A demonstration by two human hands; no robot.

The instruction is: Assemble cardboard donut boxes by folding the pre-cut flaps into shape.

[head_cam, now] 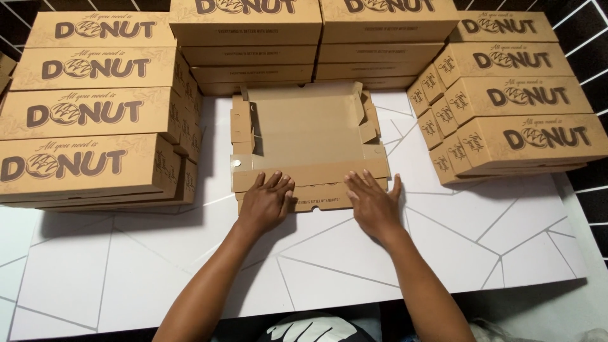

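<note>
White table (126, 266), thin grey lines

Stacked at the left: a leaning pile of closed brown cardboard boxes (88, 126), lids printed in dark brown. Ranged along the back: two lower stacks of like boxes (316, 44), side by side and touching. Piled at the right: another slanting stack (513, 107), ends turned inward. Spread beneath all: a white table (481, 247) veined with thin grey lines. Glimpsed at the upper right corner: black tiles (586, 25) with white joints.
</note>
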